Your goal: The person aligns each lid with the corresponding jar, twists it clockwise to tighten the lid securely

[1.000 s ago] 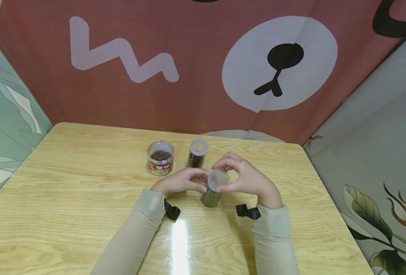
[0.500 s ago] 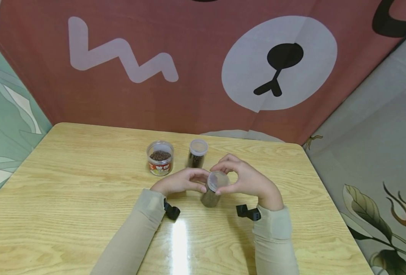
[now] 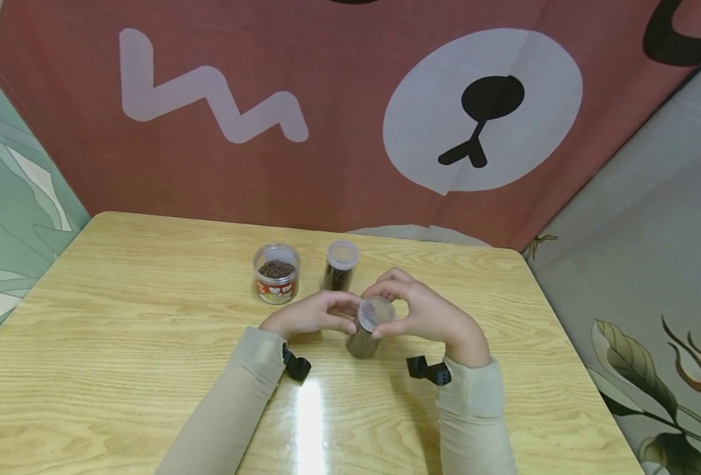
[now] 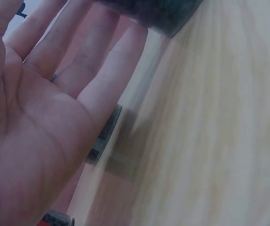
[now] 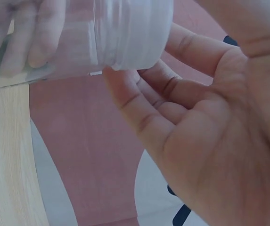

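Observation:
A clear cylindrical jar with dark contents stands on the table, tilted slightly if at all. My left hand holds its body from the left; in the left wrist view the fingers reach to the dark lower part of the jar. On top is a translucent screw lid, pinched at its rim between the thumb and fingers of my right hand. From the right wrist view the lid appears seated on the jar's neck, and left-hand fingers show through the clear wall.
Behind the left hand stands a similar lidded jar of dark pieces. Left of it is a wider open tub with a red label, partly filled with brown bits. The wooden table ends at a patterned cloth backdrop.
My right hand and the lid have moved slightly down and left, a small shift. The left hand stays in place around the jar; the other containers have not moved.

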The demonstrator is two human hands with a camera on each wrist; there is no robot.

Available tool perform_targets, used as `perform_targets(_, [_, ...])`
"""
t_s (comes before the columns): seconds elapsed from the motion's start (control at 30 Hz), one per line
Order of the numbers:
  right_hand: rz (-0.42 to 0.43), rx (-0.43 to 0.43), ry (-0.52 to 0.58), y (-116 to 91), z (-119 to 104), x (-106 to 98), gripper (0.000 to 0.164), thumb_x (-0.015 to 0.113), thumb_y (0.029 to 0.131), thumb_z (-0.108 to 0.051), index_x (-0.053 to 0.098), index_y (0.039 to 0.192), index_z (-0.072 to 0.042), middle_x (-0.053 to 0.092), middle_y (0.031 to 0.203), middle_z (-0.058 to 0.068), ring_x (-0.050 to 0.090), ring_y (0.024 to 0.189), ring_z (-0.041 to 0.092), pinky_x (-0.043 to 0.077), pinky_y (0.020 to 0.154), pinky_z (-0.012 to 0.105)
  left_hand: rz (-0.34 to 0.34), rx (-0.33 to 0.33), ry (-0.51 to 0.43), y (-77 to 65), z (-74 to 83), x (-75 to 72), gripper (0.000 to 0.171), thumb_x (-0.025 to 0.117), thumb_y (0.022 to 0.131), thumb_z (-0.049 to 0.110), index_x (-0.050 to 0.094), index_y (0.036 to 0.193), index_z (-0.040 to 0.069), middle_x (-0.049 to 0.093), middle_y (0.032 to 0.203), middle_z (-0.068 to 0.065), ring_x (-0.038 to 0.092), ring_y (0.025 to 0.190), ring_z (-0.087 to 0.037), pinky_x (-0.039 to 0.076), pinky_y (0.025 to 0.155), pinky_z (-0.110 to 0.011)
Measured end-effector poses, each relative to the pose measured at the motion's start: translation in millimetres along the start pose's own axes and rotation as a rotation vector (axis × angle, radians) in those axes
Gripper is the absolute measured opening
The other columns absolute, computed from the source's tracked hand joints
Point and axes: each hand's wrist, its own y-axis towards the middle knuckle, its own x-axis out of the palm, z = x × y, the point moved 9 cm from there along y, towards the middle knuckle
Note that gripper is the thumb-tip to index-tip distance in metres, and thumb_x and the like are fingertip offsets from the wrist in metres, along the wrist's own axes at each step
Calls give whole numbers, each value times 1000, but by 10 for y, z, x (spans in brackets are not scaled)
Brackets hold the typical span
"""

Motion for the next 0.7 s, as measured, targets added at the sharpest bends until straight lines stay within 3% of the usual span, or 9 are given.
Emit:
perform_targets(0.3, [55,-10,-67,30,-35,-20,50,93,75,-23,68,117,-12,57,107,4,53,93,15,54,85,39,-3,3,3,-5,-3,1,47,70,97,13,56,141,4,61,139,-10,56,131,-23,46,108,-36])
perform_targets(0.7, [47,-53,-18,-65,-111,-88,52,84,84,-14,64,132,-8,59,118,6,56,101,20,55,89,40,-3,-6,7,-3,-12,5,48,70,97,15,56,141,5,62,139,-8,55,131,-22,45,109,-37])
